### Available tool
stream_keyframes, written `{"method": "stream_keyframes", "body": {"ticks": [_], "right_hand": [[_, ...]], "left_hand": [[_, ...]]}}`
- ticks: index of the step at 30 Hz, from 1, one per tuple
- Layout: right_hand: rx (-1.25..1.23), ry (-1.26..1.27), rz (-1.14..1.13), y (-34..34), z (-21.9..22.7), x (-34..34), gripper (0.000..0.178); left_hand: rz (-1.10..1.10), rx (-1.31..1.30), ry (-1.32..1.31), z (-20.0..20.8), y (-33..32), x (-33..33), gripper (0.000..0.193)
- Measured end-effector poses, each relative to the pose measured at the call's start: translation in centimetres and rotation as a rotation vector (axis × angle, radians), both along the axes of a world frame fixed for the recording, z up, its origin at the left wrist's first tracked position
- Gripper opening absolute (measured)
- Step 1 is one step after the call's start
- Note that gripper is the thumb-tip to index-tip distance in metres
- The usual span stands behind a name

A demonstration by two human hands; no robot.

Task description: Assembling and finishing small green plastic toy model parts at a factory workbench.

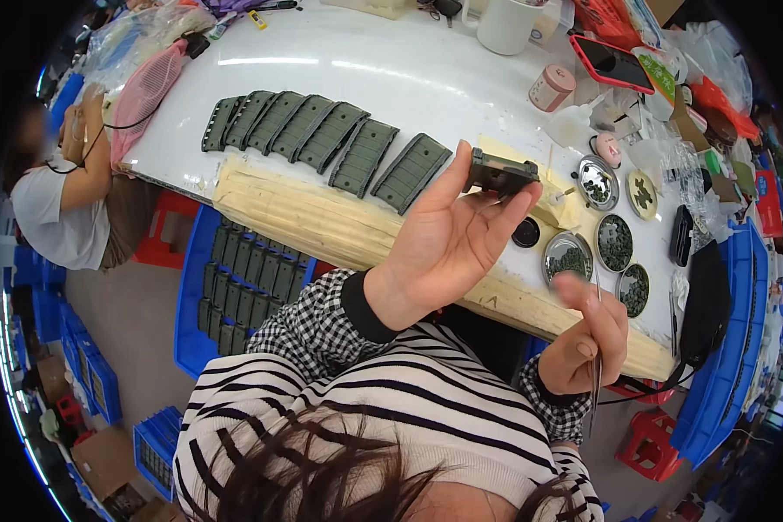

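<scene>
My left hand (433,252) is raised palm up above the padded table edge, its thumb and fingers closed on a dark green moulded plastic part (502,177). Lower and to the right, my right hand (590,341) holds thin metal tweezers (597,370), which run upright past the fingers. One of its fingertips is blurred. Beyond my left hand, several ribbed dark green plastic panels (326,137) lie in a row. Near my right hand stand round dishes, among them a metal dish (545,261) holding small green pieces.
A cream padded strip (300,213) lines the table's front edge. A blue crate (187,335) below holds more green parts. A white mug (503,28), pink can (552,87), red-cased phone (612,63) and plastic bags crowd the back right. Another person (65,204) sits at the left.
</scene>
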State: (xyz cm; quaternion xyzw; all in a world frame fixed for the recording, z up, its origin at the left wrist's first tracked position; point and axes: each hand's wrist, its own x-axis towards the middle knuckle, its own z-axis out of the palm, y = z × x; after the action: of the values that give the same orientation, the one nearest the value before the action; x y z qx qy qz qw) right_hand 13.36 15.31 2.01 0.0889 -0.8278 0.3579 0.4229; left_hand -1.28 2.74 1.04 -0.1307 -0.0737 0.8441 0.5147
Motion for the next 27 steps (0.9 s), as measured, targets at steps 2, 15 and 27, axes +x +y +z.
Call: {"method": "stream_keyframes", "body": {"ticks": [2, 15, 27], "right_hand": [[-0.014, -0.005, -0.012, -0.1, -0.2, 0.0, 0.028], [-0.119, -0.113, -0.064, -0.8, -0.4, -0.1, 0.041], [-0.246, -0.042, -0.011, 0.1, 1.6, -2.0, 0.044]], "left_hand": [[0.014, -0.024, -0.012, 0.3, 0.1, 0.0, 0.044], [0.067, -0.054, 0.186, 0.1, 0.3, -0.2, 0.047], [0.177, -0.251, 0.9, 0.5, -0.9, 0.5, 0.062]]}}
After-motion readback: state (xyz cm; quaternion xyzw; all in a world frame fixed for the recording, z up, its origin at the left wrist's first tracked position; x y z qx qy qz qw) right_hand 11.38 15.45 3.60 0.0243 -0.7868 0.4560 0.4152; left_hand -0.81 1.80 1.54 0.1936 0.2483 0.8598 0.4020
